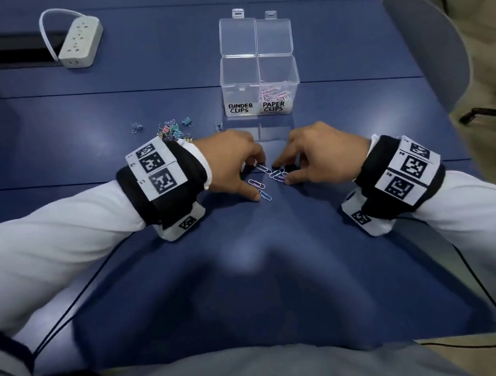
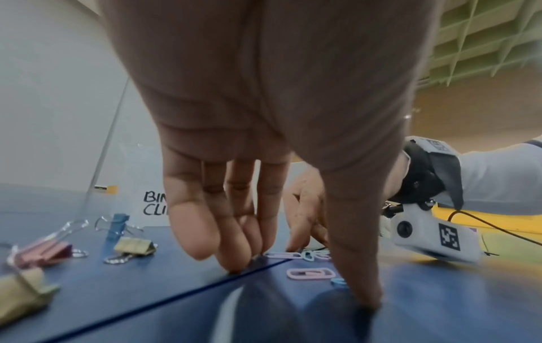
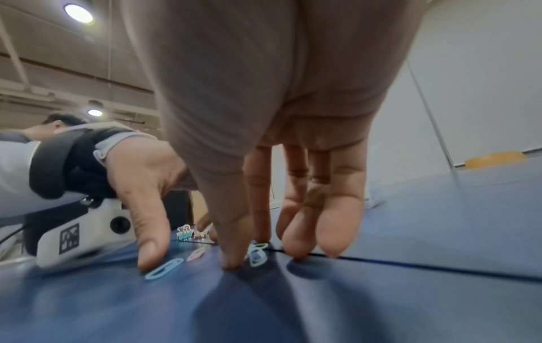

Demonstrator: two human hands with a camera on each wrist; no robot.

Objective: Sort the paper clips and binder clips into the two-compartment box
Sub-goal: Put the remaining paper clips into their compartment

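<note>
The left hand (image 1: 231, 161) rests fingertips-down on the blue table (image 1: 250, 265), its fingers fairly straight and close together, the thumb planted apart from them beside a light blue wire paper clip (image 1: 265, 194); it grips nothing. The right hand (image 1: 320, 152) faces it from the other side, fingers likewise extended down to the tabletop and spread slightly, thumb set apart, also holding nothing. Between the two sets of fingertips lies a small cluster of pastel pink and blue paper clips (image 1: 273, 173), flat on the table, some touching the fingertips of both hands. Behind the left wrist, a heap of small pastel binder clips (image 1: 172, 131) with silver wire handles sits on the table, with a few strays just beside it. Farther back stands a clear plastic two-compartment box (image 1: 260, 88) with both hinged lids open; its left compartment is labelled "BINDER CLIPS" and looks bare, while the right one, labelled "PAPER CLIPS", holds a pile of pink and blue paper clips (image 1: 274, 91). At the table's far left lies a white power strip (image 1: 80, 41) with a looped white cable.
</note>
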